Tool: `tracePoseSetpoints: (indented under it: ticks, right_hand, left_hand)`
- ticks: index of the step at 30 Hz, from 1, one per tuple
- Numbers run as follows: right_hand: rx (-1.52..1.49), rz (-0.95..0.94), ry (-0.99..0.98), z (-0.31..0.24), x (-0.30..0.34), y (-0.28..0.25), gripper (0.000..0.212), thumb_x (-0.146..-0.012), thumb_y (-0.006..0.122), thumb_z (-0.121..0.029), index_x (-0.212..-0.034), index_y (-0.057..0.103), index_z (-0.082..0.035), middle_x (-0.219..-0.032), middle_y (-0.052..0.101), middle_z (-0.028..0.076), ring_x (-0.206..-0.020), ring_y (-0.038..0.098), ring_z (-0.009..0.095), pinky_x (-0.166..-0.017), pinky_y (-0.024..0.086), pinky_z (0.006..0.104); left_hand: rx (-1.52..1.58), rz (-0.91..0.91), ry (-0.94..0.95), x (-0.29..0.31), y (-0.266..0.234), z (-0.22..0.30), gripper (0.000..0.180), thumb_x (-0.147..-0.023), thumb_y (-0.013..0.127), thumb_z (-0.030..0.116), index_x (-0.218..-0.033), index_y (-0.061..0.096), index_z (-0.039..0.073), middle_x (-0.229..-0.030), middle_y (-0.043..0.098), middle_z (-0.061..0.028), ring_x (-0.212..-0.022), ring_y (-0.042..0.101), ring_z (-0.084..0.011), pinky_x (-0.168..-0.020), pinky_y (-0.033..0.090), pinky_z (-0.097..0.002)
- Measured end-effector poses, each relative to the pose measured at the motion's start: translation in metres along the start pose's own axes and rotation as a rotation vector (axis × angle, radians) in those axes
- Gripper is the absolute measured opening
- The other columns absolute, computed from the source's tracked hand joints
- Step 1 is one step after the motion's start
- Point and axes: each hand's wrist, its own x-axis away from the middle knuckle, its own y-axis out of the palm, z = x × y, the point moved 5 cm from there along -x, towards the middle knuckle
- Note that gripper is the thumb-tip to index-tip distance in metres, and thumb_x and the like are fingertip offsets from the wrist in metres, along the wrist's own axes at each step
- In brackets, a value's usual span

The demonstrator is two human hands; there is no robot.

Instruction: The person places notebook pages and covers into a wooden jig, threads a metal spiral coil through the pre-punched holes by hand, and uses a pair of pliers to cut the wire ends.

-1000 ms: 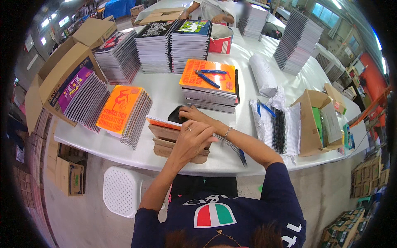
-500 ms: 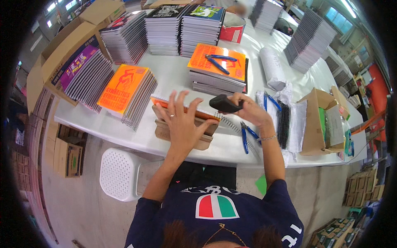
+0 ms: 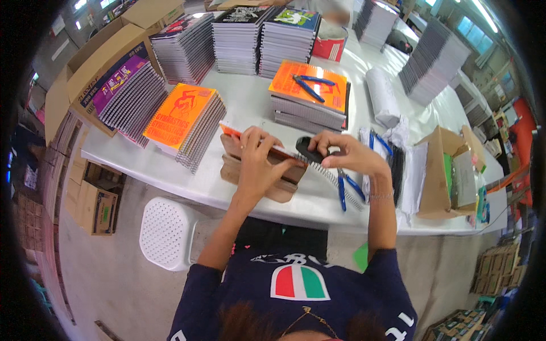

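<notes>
1. Had a brown wooden stand (image 3: 284, 190) close to the middle of the tabletop's (image 3: 205, 184) front edge, presumably for easy reach and steady support.
2. Held an orange notebook (image 3: 230, 130) on its long edge against the stand, just back from that front edge, with the left hand (image 3: 259, 162) pinching it, fingers bent over the top, thumb toward the right end, likely to keep the pages flush. Saw only a strip of bright orange cover and thin, pale page edges beside the hand.
3. Pinched a black hand tool (image 3: 307, 149) between the right hand's (image 3: 354, 154) thumb and curled fingers at the notebook's right end, probably for fine control. Could not tell whether touching the coil.
4. Had a grey wire coil (image 3: 333, 179) trailing from there toward the front edge, with blue pliers (image 3: 342, 193) just beside, perhaps for quick pickup.
5. Had an orange pile (image 3: 181, 116) toward the tabletop's left edge, seemingly out of the way.
6. Had taller stacks (image 3: 239, 45) toward the far edge.
</notes>
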Motion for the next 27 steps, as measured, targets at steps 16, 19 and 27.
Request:
tracePoseSetpoints:
  ticks: [16, 19, 27]
  right_hand:
    - [0.066, 0.006, -0.074, -0.019, 0.005, 0.018, 0.033, -0.077, 0.077, -0.026, -0.080, 0.050, -0.008, -0.118, 0.057, 0.009, -0.108, 0.049, 0.017, -0.092, 0.040, 0.0325]
    - [0.046, -0.197, -0.239, -0.041, 0.014, 0.033, 0.030, -0.077, 0.077, -0.023, -0.079, 0.050, -0.009, -0.118, 0.057, 0.009, -0.108, 0.050, 0.020, -0.093, 0.037, 0.0321]
    - [0.124, 0.053, -0.053, -0.005, -0.019, 0.016, 0.030, -0.075, 0.077, -0.025, -0.076, 0.052, -0.009, -0.114, 0.060, 0.007, -0.102, 0.050, 0.016, -0.094, 0.033, 0.0319]
  left_hand:
    - [0.116, 0.006, 0.071, 0.005, -0.002, -0.017, 0.041, -0.052, 0.085, 0.013, -0.086, 0.063, 0.010, -0.101, 0.047, -0.0097, -0.104, 0.044, -0.0306, -0.093, 0.035, -0.0434]
    - [0.105, 0.047, 0.078, 0.013, 0.001, -0.025, 0.042, -0.050, 0.084, 0.012, -0.087, 0.064, 0.010, -0.101, 0.048, -0.0097, -0.104, 0.045, -0.0305, -0.091, 0.037, -0.0429]
    - [0.068, 0.122, 0.075, 0.025, 0.004, -0.029, 0.044, -0.053, 0.081, 0.011, -0.092, 0.062, 0.009, -0.106, 0.049, -0.0112, -0.107, 0.046, -0.0320, -0.092, 0.037, -0.0425]
